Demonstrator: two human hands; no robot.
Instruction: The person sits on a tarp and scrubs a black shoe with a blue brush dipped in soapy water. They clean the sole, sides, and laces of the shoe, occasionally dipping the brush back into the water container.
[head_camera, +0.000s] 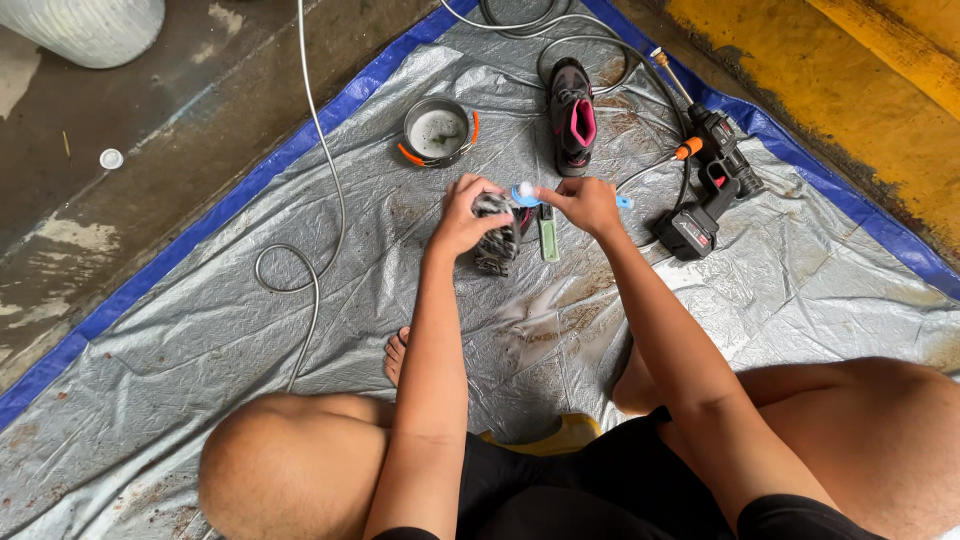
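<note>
My left hand (462, 215) grips a soapy shoe (497, 236); my right hand (585, 203) pinches a blue brush (527, 193) against it, over a tarp (200, 330).

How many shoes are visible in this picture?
2. One shoe is in the left hand, partly covered. The other shoe lies on the tarp near the round pot.
</note>
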